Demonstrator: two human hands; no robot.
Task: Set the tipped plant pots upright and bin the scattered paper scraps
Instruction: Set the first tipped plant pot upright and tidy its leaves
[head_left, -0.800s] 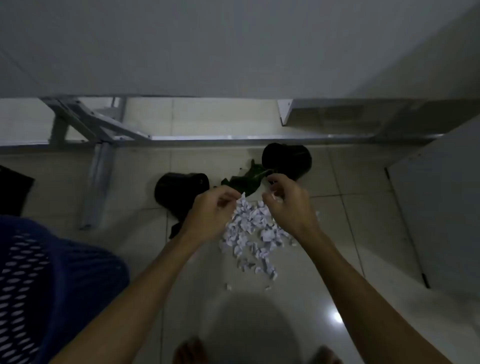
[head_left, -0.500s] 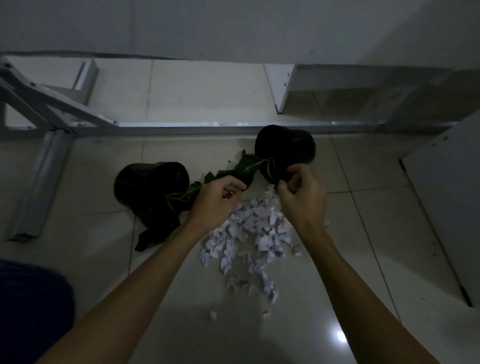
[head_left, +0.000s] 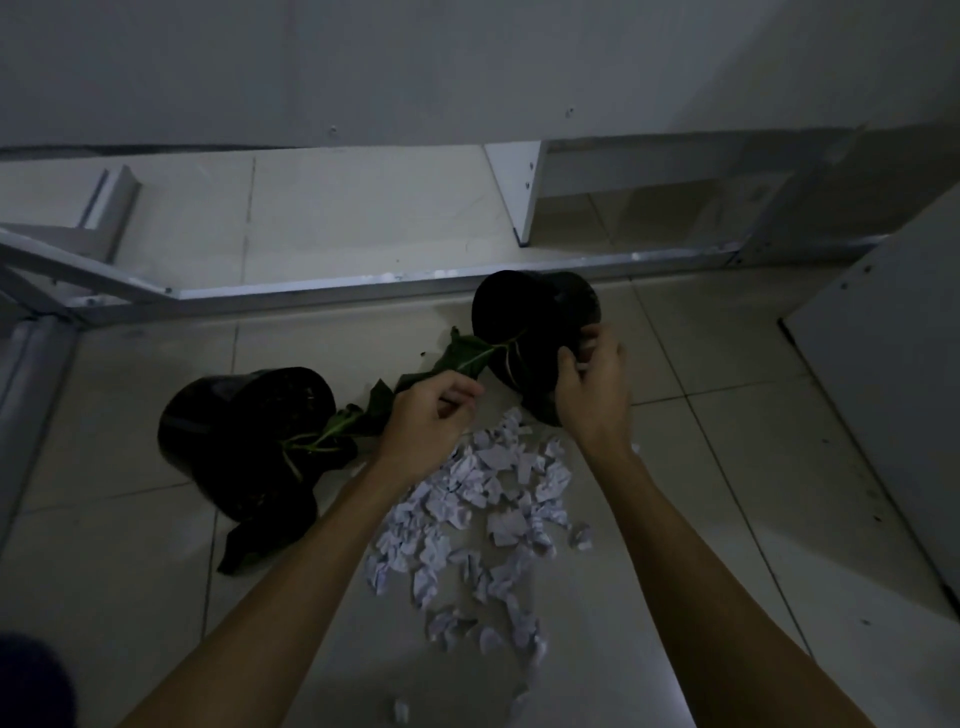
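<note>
**Hands reach the far pot**

Since the earlier frames both hands have travelled up-frame, off the paper scraps (head_left: 483, 514) and onto the plants. The right hand (head_left: 592, 387) is now curled against the near side of the right pot (head_left: 530, 322), which lies tipped just right of centre, mouth toward lower left, its long axis slanting to upper right. Whether the fingers have truly closed on it I cannot tell. The left hand (head_left: 426, 415) is loosely curled at that pot's leaf (head_left: 470, 356), apparently pinching it. The left pot (head_left: 244, 431) lies tipped at centre left, untouched. The right hand is nearer; righting likely means swinging the mouth upward.
</note>
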